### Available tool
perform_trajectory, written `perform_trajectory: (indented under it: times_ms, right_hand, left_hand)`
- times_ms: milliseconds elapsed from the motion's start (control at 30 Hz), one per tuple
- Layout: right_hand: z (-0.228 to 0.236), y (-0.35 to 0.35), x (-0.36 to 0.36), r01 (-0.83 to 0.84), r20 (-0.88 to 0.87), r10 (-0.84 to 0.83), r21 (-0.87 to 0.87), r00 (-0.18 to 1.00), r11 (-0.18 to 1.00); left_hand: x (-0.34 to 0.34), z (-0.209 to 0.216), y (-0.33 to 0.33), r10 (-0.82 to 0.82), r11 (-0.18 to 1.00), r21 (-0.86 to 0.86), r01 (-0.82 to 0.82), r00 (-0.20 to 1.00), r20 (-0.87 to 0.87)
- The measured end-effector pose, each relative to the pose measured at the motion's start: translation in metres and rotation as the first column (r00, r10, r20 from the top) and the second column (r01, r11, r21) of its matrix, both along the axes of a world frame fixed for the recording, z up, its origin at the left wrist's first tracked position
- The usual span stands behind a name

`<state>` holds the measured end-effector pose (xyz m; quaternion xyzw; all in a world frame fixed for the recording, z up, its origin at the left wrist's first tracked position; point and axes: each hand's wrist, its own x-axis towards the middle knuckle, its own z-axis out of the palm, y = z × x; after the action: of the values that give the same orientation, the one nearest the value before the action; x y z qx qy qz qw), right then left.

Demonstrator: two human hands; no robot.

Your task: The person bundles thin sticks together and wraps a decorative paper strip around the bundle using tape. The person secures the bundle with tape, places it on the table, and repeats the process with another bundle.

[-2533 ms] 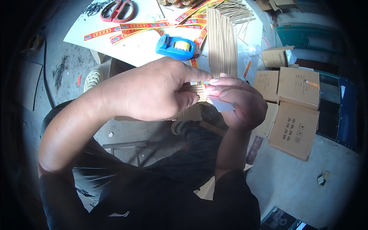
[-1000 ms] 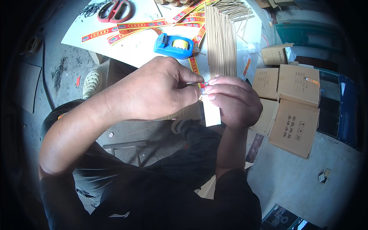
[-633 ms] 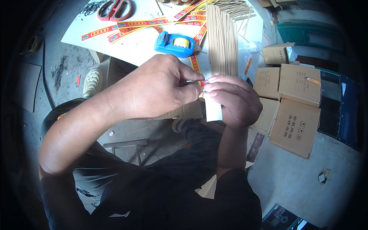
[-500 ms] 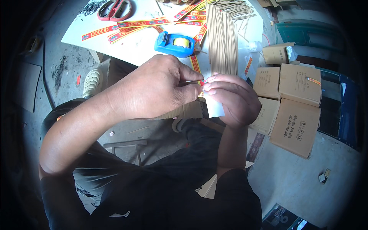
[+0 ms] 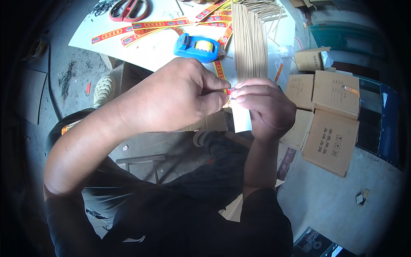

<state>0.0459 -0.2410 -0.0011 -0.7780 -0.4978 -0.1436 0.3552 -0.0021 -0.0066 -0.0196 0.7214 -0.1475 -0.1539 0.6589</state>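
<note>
My left hand [image 5: 184, 94] and my right hand [image 5: 267, 107] meet at the near edge of the white table, fingertips almost touching. Between them is a paper label strip [image 5: 242, 121], red and yellow on its printed side. Its white end hangs below my right fingers. My left thumb and forefinger pinch the strip's printed part; my right fingers are curled over it. Whether anything is wrapped inside the strip is hidden by my fingers. Just beyond my hands stand a blue tape dispenser [image 5: 188, 50] and a pile of thin tan sticks [image 5: 249, 45].
More red-and-yellow label strips [image 5: 162, 24] lie across the white table [image 5: 92, 51]. Red-handled scissors [image 5: 126, 16] rest at its far left. Cardboard boxes [image 5: 332, 137] are stacked on the right. A low metal frame [image 5: 141, 159] stands on the floor beneath my arms.
Both hands have shifted slightly to the right. The white end of the strip hangs straighter now. My grip on the strip looks the same.
</note>
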Motion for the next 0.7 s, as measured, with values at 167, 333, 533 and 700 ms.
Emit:
perform_trajectory:
  times_ms: [167, 333, 533, 700]
  right_hand:
    - [0.000, 0.001, 0.003, -0.008, 0.056, 0.009, -0.010, 0.998, 1.000]
    - [0.009, -0.001, 0.003, -0.080, 0.150, 0.087, -0.047, 0.985, 0.996]
    - [0.016, -0.003, -0.003, -0.117, 0.155, 0.124, -0.054, 0.980, 0.992]
    - [0.014, -0.005, -0.004, -0.079, 0.180, 0.083, -0.027, 0.980, 0.996]
  left_hand:
    - [0.004, 0.007, 0.002, -0.007, 1.000, 0.023, 0.010, 0.995, -0.102]
    - [0.005, 0.002, 0.002, 0.009, 1.000, 0.020, -0.007, 0.994, -0.110]
    - [0.006, 0.001, 0.004, 0.040, 0.999, 0.018, -0.038, 0.993, -0.114]
    - [0.005, 0.004, 0.003, 0.037, 0.999, -0.006, -0.039, 0.991, -0.129]
